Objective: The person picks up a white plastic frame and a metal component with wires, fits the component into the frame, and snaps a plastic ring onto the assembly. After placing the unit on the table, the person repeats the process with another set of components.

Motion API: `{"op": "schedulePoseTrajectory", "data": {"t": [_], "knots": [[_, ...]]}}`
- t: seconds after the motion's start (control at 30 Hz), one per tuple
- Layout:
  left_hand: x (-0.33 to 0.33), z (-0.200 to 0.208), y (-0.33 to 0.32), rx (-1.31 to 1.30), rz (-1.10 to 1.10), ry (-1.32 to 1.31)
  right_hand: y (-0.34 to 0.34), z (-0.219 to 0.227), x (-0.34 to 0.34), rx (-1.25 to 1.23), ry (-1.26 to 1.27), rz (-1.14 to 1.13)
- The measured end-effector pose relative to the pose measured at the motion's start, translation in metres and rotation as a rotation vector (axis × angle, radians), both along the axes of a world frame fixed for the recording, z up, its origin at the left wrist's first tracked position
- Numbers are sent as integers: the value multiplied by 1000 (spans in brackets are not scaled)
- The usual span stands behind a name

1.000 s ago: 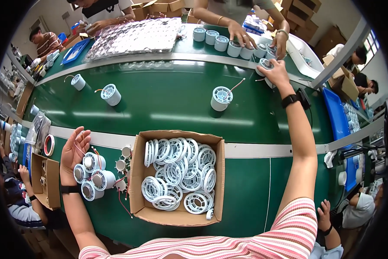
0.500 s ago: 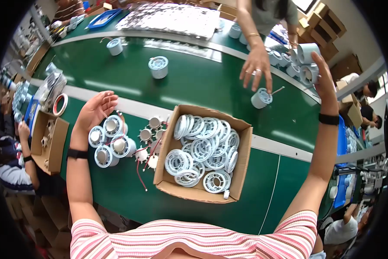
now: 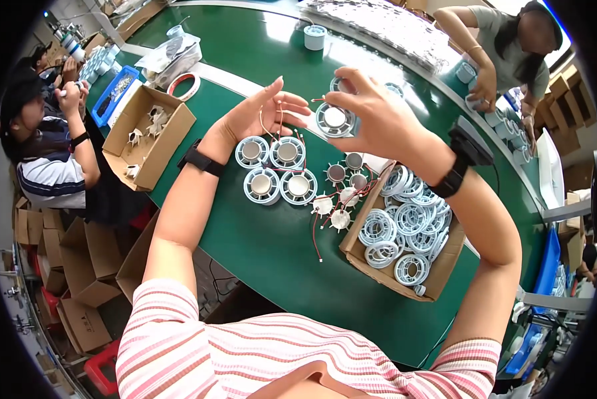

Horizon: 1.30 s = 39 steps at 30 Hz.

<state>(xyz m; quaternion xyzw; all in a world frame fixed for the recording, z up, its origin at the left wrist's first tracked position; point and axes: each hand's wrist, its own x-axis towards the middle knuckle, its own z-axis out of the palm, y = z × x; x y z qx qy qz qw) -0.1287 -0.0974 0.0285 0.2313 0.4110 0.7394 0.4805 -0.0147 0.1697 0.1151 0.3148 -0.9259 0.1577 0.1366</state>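
Where the bench ends at left, an open cardboard box [image 3: 167,143] holds small white parts. To its right, the left hand [image 3: 252,116] is open, fingers loosely bent, behind 4 pale blue cups [image 3: 262,199] grouped face up; it grasps no cup, and contact with the thin wires [image 3: 281,117] cannot be confirmed. Loose metal discs [image 3: 350,196] lie beside the group. Above these, the right hand [image 3: 385,113] is partly closed around a raised cup [image 3: 321,126]; others behind its fingers are partly hidden, so the number held cannot be told. At right, another box [image 3: 398,283] contains pale rings [image 3: 415,219]. Step in hand, by judgement: cup handling above the bench. The next move appears to call for a secure grip, clear of the wires.
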Motion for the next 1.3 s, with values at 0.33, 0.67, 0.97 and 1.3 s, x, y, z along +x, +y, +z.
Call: {"op": "schedulePoseTrajectory", "data": {"t": [0.33, 0.67, 0.97, 1.3], "knots": [[-7, -1, 4, -21, 323, 110, -35, -46, -21, -122, -227, 130], [-1, 4, 5, -79, 267, 189, -7, -13, 3, 170, -807, -285], [0, 2, -2, -108, 261, 198, 19, 16, 28, 52, -618, -255], [10, 9, 5, -2, 132, 262, 296, -17, 29, -65, -125, -1082]]}}
